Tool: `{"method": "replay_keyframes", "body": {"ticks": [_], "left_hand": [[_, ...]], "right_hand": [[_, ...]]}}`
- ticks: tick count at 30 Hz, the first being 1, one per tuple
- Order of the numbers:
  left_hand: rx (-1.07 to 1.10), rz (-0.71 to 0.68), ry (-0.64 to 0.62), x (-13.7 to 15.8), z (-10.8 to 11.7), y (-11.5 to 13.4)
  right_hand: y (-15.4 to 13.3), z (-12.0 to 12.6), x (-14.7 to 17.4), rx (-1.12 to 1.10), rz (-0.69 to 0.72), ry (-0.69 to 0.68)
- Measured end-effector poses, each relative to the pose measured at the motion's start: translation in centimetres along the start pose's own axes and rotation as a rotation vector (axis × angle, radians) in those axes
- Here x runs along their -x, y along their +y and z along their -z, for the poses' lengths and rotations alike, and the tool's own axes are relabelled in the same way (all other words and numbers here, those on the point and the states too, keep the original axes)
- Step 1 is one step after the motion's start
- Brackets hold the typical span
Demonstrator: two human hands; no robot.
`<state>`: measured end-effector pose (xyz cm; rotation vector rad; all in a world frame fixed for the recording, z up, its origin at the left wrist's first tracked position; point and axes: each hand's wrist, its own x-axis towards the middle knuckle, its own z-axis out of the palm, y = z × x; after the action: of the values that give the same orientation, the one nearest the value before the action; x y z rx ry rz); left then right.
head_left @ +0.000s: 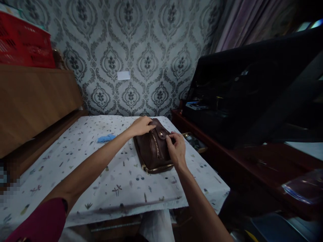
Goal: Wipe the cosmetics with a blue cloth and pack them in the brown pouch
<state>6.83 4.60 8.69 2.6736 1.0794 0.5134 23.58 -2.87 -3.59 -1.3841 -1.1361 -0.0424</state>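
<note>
A brown leather bag (pixel 145 149) with gold zippers rests on the patterned white cloth. On its front, a small flap (pixel 162 133) carries a round gold snap. My left hand (pixel 141 126) holds the far top part of the bag, its thumb pointing toward the flap and its other fingers partly hidden. At the flap's right edge, my right hand (pixel 177 146) pinches the leather between thumb and fingers. A blue cloth (pixel 106 138) lies to the left of the bag, apart from both hands.
The cloth-covered table (pixel 101 185) ends at a front edge below my arms. On the left stands a wooden cabinet (pixel 37 101) with a red basket (pixel 25 43) on top. A dark red desk (pixel 242 164) with a large black object (pixel 242 94) borders the right side.
</note>
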Motion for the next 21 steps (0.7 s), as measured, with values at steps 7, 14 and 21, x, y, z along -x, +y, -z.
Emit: {"method": "replay_keyframes", "body": {"ticks": [7, 14, 21], "left_hand": [[-0.078, -0.032, 0.052, -0.9, -0.4, 1.2], [-0.032, -0.046, 0.055, -3.7, -3.1, 3.5], [0.180, 0.083, 0.137, -5.0, -4.5, 2.6]], "right_hand": [[-0.2, 0.1, 0.9, 0.043, 0.077, 0.044], [-0.4, 0.1, 1.9, 0.144, 0.165, 0.071], [-0.5, 0.3, 2.8, 0.104, 0.166, 0.084]]}}
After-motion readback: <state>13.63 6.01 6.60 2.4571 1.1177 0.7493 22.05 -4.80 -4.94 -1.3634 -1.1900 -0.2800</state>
